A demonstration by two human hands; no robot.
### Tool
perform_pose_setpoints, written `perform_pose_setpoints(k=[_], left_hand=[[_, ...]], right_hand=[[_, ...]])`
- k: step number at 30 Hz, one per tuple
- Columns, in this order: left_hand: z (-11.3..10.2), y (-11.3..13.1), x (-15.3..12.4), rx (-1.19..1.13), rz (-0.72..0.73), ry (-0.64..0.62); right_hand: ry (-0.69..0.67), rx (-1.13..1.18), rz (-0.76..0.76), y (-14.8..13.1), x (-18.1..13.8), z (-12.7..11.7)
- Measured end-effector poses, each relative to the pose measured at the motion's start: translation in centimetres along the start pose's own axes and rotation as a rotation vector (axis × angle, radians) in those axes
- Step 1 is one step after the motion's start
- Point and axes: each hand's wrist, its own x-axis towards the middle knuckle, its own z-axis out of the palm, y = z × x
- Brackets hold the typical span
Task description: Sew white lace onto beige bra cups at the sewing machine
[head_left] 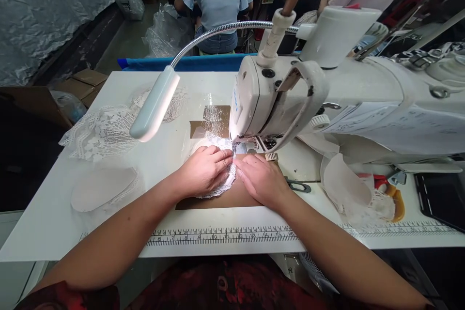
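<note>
A white lace piece (pixel 224 185) with a scalloped edge lies beneath the needle area of the white sewing machine (pixel 250 97). My left hand (pixel 205 167) rests over it, fingers together and pressing it down, so much of the lace is covered. From the other side, my right hand (pixel 259 177) grips the lace's right edge with thumb and fingertips close to the presser foot. The two hands' fingertips nearly meet there. Brown board (pixel 250 196) lies on the machine bed under both the lace and my right hand.
Loose lace (pixel 105 131) and a pale oval pad (pixel 101 189) lie left on the white table (pixel 163 242). A lamp (pixel 154 104) hangs above. Thread snips (pixel 298 186), pale cut pieces (pixel 345 184) and a yellow-orange object (pixel 398 203) sit right. A person (pixel 218 0) sits ahead.
</note>
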Motion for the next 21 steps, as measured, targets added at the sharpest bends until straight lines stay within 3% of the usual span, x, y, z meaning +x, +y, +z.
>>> perform_pose_setpoints(k=[12, 21], left_hand=[[0.46, -0.62, 0.69, 0.014, 0.009, 0.044], [0.64, -0.99, 0.56, -0.015, 0.015, 0.074]], right_hand=[[0.048, -0.061, -0.006, 0.16, 0.33, 0.4], [0.046, 0.058, -0.021, 0.68, 0.2, 0.28]])
